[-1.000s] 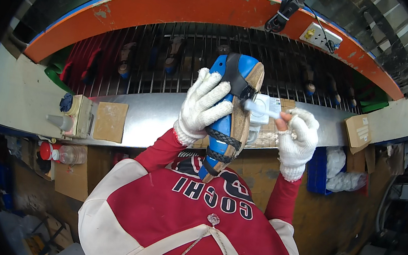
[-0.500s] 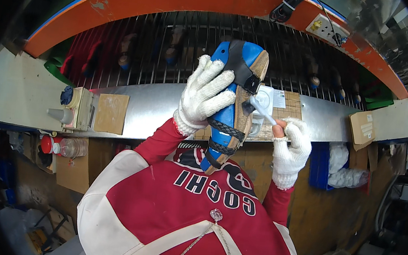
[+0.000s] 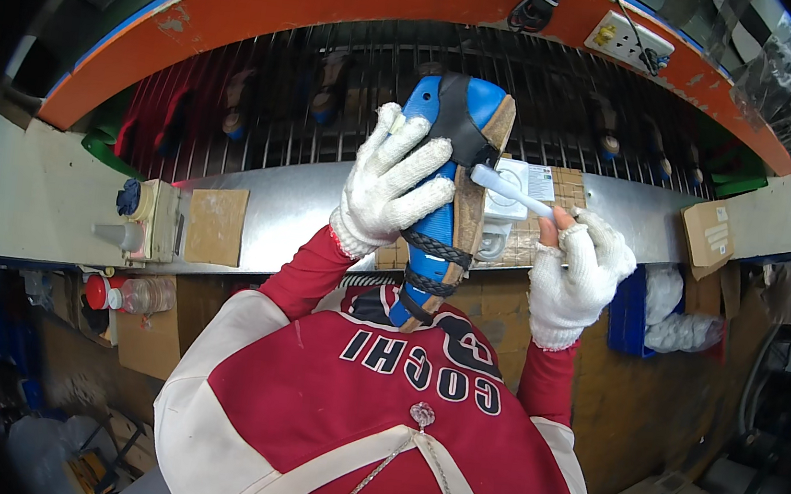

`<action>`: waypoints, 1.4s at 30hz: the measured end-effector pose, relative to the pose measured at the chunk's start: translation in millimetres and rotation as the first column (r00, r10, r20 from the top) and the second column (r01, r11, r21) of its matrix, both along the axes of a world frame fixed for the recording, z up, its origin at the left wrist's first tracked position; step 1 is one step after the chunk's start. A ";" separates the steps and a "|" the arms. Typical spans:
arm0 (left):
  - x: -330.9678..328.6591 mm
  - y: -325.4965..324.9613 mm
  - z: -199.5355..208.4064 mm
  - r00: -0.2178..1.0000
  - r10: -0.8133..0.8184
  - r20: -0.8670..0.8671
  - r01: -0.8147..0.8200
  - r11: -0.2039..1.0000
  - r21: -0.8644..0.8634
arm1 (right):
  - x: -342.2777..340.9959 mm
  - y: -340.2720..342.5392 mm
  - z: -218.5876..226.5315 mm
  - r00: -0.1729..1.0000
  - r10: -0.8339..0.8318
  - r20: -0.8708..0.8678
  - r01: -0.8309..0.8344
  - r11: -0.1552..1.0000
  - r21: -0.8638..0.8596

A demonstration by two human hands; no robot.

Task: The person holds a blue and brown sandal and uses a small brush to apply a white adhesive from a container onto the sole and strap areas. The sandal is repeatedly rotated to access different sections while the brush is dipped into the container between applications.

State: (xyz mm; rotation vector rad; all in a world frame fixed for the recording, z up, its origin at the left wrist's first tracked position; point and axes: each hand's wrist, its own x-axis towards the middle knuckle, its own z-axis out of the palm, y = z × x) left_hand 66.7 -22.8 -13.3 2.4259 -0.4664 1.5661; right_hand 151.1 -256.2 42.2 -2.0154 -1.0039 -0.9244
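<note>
A blue shoe last (image 3: 433, 227) is held upright before my chest, heel end down. Black straps, some of them braided, wrap round it, and a brown sole layer (image 3: 468, 218) runs along its right side. My left hand (image 3: 391, 181), in a white knit glove, grips the last from the left with its fingers laid across it. In my right hand (image 3: 577, 281), gloved but with thumb and fingertip bare, is a brush (image 3: 520, 194) with a pale handle, pinched near its end. The brush's head meets the sole edge beside the wide black strap; its bristles are mostly hidden.
Behind the last, a white container (image 3: 508, 187) sits on a brown board on the metal bench (image 3: 299, 203). A rack of metal rods (image 3: 276, 99) carries several more lasts. A tan square board (image 3: 215, 226) and a bottle lie left; a blue bin (image 3: 635, 311) stands right.
My right hand has shifted slightly right, and the brush has moved up along the sole edge, its handle now lying flatter. The last has barely moved in my left hand.
</note>
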 end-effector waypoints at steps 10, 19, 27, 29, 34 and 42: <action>4.6 6.4 4.6 0.999 -0.022 0.024 0.023 1.000 -0.008 | 7.9 -9.1 -7.6 0.936 0.164 -0.311 -0.174 0.985 -0.005; -1.3 6.6 7.8 0.999 0.016 0.041 -0.015 0.999 -0.028 | -1.3 -15.8 -20.9 0.851 0.251 -0.461 -0.244 0.967 0.077; -3.9 6.5 11.8 0.996 0.058 0.075 -0.054 0.997 -0.053 | -12.6 -21.8 -23.2 0.795 0.295 -0.530 -0.281 0.954 0.109; -2.7 5.9 12.2 0.994 0.067 0.086 -0.061 0.995 -0.077 | -10.9 -19.7 -23.2 0.723 0.384 -0.574 -0.324 0.923 0.209; 4.3 -3.5 6.6 0.981 0.087 0.173 -0.057 0.984 -0.169 | -9.0 0.1 -27.6 0.613 0.426 -0.665 -0.159 0.891 0.424; 2.8 -3.3 -8.5 0.945 0.236 0.227 -0.184 0.956 -0.229 | -43.7 -13.5 -32.2 0.361 0.473 -0.804 -0.152 0.880 0.450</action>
